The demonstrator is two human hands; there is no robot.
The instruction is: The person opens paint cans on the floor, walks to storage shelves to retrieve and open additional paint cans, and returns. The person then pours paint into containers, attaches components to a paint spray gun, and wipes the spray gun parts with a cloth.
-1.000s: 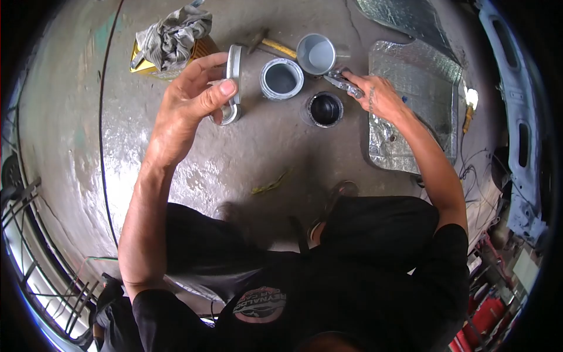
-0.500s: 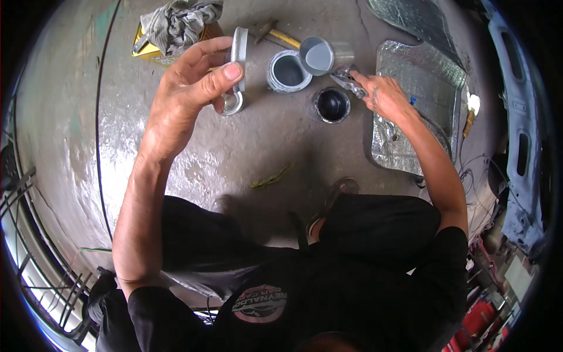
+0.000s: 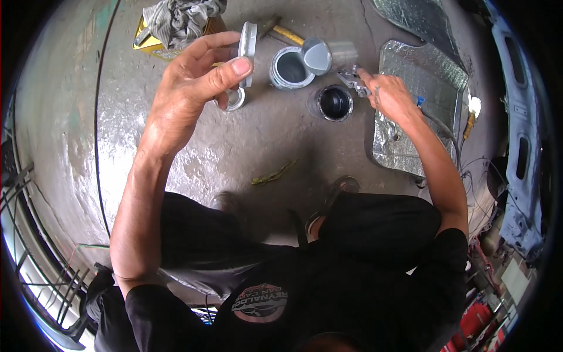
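Note:
My left hand (image 3: 196, 88) pinches a thin, round grey lid (image 3: 248, 56), seen nearly edge-on, between thumb and fingers. Below it on the floor lies a round silver-rimmed piece (image 3: 236, 99), partly hidden by the fingers. My right hand (image 3: 384, 94) is closed on a metal tool (image 3: 356, 82) beside a clear cup. This cup (image 3: 340, 54) lies tilted leftward, grey paint (image 3: 317, 57) near its mouth, which overlaps the right rim of an open grey can (image 3: 291, 68). Whether the tool grips the cup, I cannot tell. A container with dark contents (image 3: 334, 104) stands just below.
A hammer with a yellow handle (image 3: 288, 34) lies behind the can. Grey cloth (image 3: 183, 22) rests on a yellow container (image 3: 146, 38). Silver foil-faced sheets (image 3: 404, 135) are at right, near a lit lamp (image 3: 474, 105). A light-blue metal panel (image 3: 519, 129) stands beyond.
The clear cup has tipped further left, its mouth now over the can's rim. Both hands keep their holds. The floor objects have shifted slightly rightward in view.

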